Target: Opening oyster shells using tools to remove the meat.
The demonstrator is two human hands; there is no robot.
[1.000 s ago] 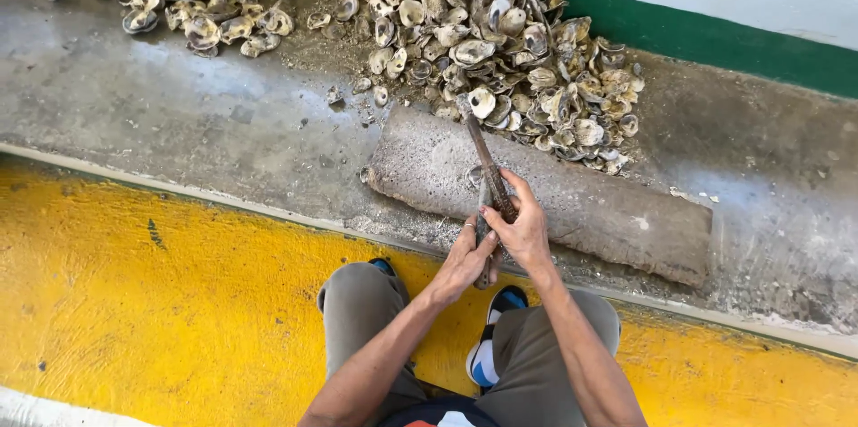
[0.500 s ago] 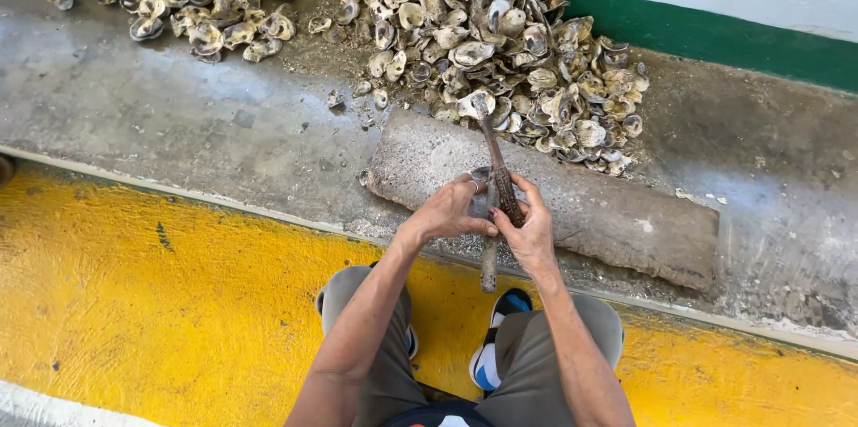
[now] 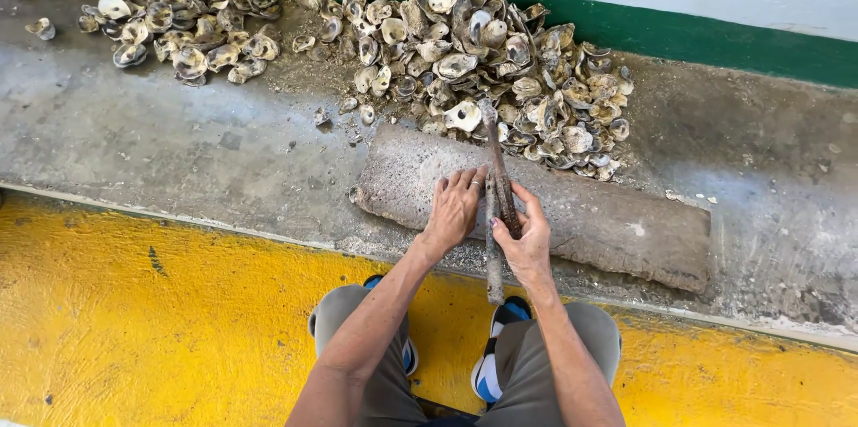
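Gripping a rusty tool (image 3: 497, 178), right hand (image 3: 525, 239) fingers close round its shaft; left hand (image 3: 454, 209) rests open on the stone slab (image 3: 608, 230) beside it. Tool looks heavy, stiff, rough; best held mid-shaft.

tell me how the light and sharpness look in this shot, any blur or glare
Head view: even, soft daylight, no hard shadows; faint sheen on the wet concrete ledge. The shell pile, left hand, right hand and rusty tool are all sharp, no motion blur. Slight wide-angle bend at the edges.
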